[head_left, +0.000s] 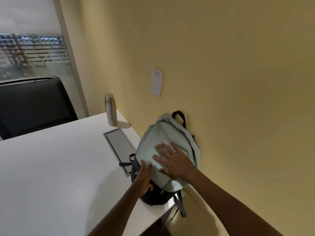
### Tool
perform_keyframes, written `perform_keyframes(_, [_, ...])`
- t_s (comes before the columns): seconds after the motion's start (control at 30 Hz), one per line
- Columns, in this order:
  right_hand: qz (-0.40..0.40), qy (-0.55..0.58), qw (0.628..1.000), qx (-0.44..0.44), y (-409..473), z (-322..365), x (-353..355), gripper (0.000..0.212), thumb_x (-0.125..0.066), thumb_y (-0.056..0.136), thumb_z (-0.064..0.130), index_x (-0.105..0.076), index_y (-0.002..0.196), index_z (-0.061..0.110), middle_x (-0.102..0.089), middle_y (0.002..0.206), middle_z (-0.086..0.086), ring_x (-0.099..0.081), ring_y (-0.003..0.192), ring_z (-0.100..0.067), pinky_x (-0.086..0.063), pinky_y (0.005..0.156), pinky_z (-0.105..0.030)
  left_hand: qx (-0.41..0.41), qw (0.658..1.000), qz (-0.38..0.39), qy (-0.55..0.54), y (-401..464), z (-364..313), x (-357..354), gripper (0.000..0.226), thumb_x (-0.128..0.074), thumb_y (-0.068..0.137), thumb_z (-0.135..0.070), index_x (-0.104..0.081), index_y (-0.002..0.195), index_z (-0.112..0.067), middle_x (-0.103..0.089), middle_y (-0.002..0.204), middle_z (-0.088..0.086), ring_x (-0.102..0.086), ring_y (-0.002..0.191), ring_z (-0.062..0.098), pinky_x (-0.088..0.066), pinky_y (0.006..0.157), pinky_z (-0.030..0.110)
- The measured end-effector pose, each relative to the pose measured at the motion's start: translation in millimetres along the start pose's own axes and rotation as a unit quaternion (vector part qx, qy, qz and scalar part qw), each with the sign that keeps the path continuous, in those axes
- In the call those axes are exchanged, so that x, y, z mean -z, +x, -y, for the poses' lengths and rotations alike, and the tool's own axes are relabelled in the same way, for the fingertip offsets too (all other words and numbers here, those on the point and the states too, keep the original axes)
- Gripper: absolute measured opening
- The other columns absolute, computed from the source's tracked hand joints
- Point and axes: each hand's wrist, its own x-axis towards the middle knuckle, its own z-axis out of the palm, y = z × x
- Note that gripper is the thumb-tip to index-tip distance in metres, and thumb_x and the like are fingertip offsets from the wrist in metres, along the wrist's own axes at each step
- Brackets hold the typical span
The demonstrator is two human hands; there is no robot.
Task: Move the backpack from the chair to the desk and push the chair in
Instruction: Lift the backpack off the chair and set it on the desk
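A pale green backpack [160, 137] with a black base and black straps stands on the white desk [59, 167], leaning against the yellow wall at the desk's right edge. My right hand [173, 160] lies flat on its front panel, fingers spread. Down by the dark bottom left side of the bag, my left hand [144, 178] has its fingers curled against the fabric. One strap hangs off the desk's front corner. A black mesh office chair [34, 103] is at the far side of the desk on the left; only its backrest shows.
A steel water bottle [110, 109] stands near the wall at the desk's far corner. A grey cable hatch [119, 143] is set into the desktop beside the backpack. A white wall plate [157, 81] is above. A glass partition is behind the chair.
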Motion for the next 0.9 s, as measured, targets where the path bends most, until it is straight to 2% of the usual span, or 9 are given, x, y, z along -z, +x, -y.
perform_keyframes(0.13, [0.073, -0.024, 0.992, -0.096, -28, -24, -17, 0.065, -0.033, 0.101, 0.053, -0.021, 0.157, 0.023, 0.005, 0.165, -0.017, 0.008, 0.152, -0.035, 0.007, 0.123, -0.050, 0.005, 0.999, 0.010, 0.051, -2, -6, 3, 0.080, -0.054, 0.099, -0.038, 0.004, 0.154, -0.040, 0.009, 0.164, 0.013, -0.009, 0.149, 0.046, -0.038, 0.099, 0.073])
perform_keyframes(0.23, [0.064, -0.002, 0.992, -0.107, -36, -34, -13, 0.065, -0.035, 0.101, 0.050, -0.022, 0.157, 0.019, 0.004, 0.163, -0.020, 0.004, 0.152, -0.035, 0.000, 0.124, -0.046, 0.019, 0.990, -0.034, 0.133, 2, -6, 10, 0.077, -0.053, 0.098, -0.043, -0.007, 0.157, -0.022, -0.015, 0.162, 0.017, -0.024, 0.146, 0.044, -0.038, 0.103, 0.061])
perform_keyframes(0.27, [0.051, 0.010, 0.992, -0.111, -35, -32, -11, 0.064, -0.036, 0.101, 0.050, -0.027, 0.156, 0.018, -0.002, 0.163, -0.022, -0.001, 0.152, -0.036, -0.003, 0.124, -0.047, -0.032, 0.958, -0.022, 0.285, 4, -7, 10, 0.078, -0.055, 0.096, -0.046, -0.015, 0.154, -0.011, -0.025, 0.157, 0.020, -0.031, 0.142, 0.046, -0.028, 0.111, 0.061])
perform_keyframes(0.3, [0.038, 0.018, 0.992, -0.117, -33, -29, -8, 0.063, -0.037, 0.100, 0.051, -0.033, 0.154, 0.017, -0.008, 0.163, -0.022, -0.007, 0.152, -0.036, -0.007, 0.124, -0.047, -0.101, 0.890, -0.024, 0.445, -1, -4, 11, 0.080, -0.056, 0.094, -0.050, -0.021, 0.150, -0.005, -0.031, 0.154, 0.023, -0.035, 0.139, 0.049, -0.019, 0.116, 0.060])
perform_keyframes(0.43, [-0.005, 0.027, 0.989, -0.142, -29, -17, -4, 0.062, -0.046, 0.097, 0.053, -0.046, 0.146, 0.017, -0.027, 0.159, -0.022, -0.025, 0.148, -0.036, -0.023, 0.120, -0.049, -0.066, 0.917, -0.065, 0.388, -11, -11, 8, 0.083, -0.025, 0.080, -0.079, -0.020, 0.152, -0.039, -0.005, 0.166, 0.016, -0.012, 0.151, 0.042, -0.031, 0.114, 0.053])
perform_keyframes(0.5, [-0.027, 0.034, 0.987, -0.152, -26, -14, -2, 0.061, -0.051, 0.095, 0.052, -0.050, 0.144, 0.015, -0.034, 0.156, -0.022, -0.033, 0.145, -0.036, -0.029, 0.118, -0.050, -0.107, 0.899, -0.090, 0.416, -7, -13, 3, 0.066, -0.030, 0.102, -0.052, -0.006, 0.158, -0.026, 0.005, 0.166, 0.016, 0.001, 0.152, 0.040, -0.010, 0.122, 0.059])
perform_keyframes(0.57, [-0.040, 0.043, 0.985, -0.165, -22, -10, -1, 0.062, -0.047, 0.097, 0.049, -0.044, 0.148, 0.012, -0.032, 0.157, -0.022, -0.030, 0.146, -0.035, -0.026, 0.119, -0.050, -0.145, 0.873, -0.081, 0.458, -4, -14, 5, 0.069, -0.035, 0.105, -0.039, 0.002, 0.158, -0.018, 0.011, 0.165, 0.018, 0.010, 0.151, 0.042, -0.003, 0.122, 0.061])
perform_keyframes(0.73, [-0.050, 0.111, 0.969, -0.214, -13, 7, 4, 0.070, -0.034, 0.104, 0.044, -0.017, 0.156, 0.000, -0.011, 0.164, -0.020, -0.010, 0.153, -0.031, -0.007, 0.123, -0.045, -0.259, 0.823, -0.077, 0.500, -11, -20, 9, 0.071, -0.030, 0.105, -0.040, 0.010, 0.157, -0.011, 0.020, 0.165, 0.012, 0.018, 0.151, 0.034, -0.003, 0.124, 0.056])
perform_keyframes(0.9, [-0.062, 0.158, 0.958, -0.232, -16, 25, 13, 0.069, -0.030, 0.105, 0.043, -0.012, 0.156, 0.000, -0.002, 0.165, -0.020, -0.001, 0.153, -0.030, 0.000, 0.123, -0.042, -0.302, 0.751, -0.086, 0.581, -31, -29, 20, 0.074, -0.030, 0.105, -0.042, 0.012, 0.156, -0.009, 0.023, 0.163, 0.010, 0.020, 0.151, 0.028, 0.002, 0.124, 0.050])
